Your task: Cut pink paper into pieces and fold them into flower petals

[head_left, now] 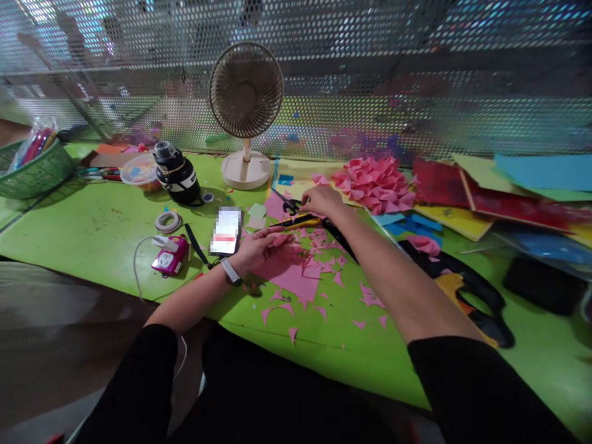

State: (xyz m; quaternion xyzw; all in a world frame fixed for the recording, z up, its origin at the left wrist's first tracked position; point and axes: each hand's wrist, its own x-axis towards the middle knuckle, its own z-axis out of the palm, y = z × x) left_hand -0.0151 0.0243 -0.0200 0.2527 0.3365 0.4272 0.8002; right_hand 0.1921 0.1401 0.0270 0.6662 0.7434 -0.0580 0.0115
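Observation:
Pink paper scraps (291, 280) lie spread over the green table. My left hand (256, 250), with a watch on its wrist, is closed on a small pink paper piece (280, 240) above them. Farther back, my right hand (321, 200) is at the handles of black scissors (292, 206), whose blades point back and left. Its fingers are bent, and whether they grip the handles cannot be made out. Between the hands lies a yellow and black tool (303, 221). A heap of folded pink paper pieces (374, 185) sits behind and right of my right hand.
A phone (226, 230), tape roll (168, 222), pink power adapter (170, 255) and black bottle (177, 176) are on the left. A fan (246, 169) stands behind. Coloured sheets (485, 185) and a black-orange tool (476, 296) lie right. A green basket (39, 172) is far left.

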